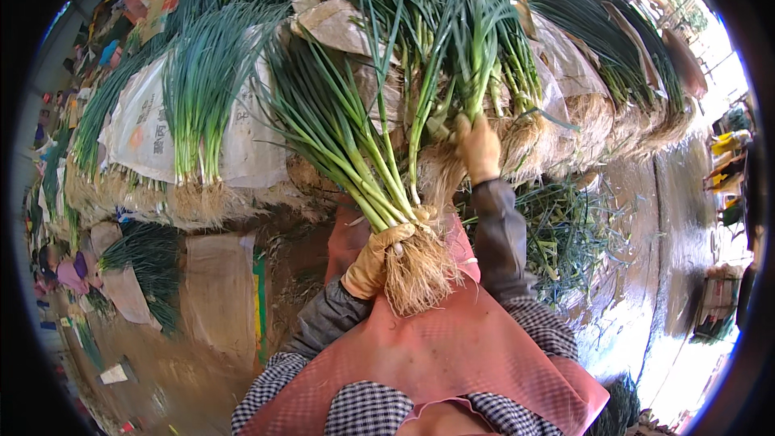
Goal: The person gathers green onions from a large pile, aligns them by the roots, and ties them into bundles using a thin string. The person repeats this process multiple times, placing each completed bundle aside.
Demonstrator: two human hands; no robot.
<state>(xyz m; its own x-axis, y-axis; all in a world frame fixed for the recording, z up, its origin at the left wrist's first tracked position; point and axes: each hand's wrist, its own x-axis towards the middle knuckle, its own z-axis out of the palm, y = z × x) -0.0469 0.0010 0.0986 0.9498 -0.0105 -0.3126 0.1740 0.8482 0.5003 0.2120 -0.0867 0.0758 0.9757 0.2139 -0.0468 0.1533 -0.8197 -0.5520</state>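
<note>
In my gloved left hand is a bunch of green onions, gripped near the white bases. Its leaves fan up and to the left, and its pale roots hang over a red apron. My gloved right hand is farther forward, blurred, and closed round the base of more green onions on the pile. Their roots hang down beside its fingers, partly covered by them.
Stacked green onions lie left on printed woven sacks. More sack-wrapped bundles continue to the right. Loose leaf trimmings cover part of the wet floor. A flat sack lies on the floor at left.
</note>
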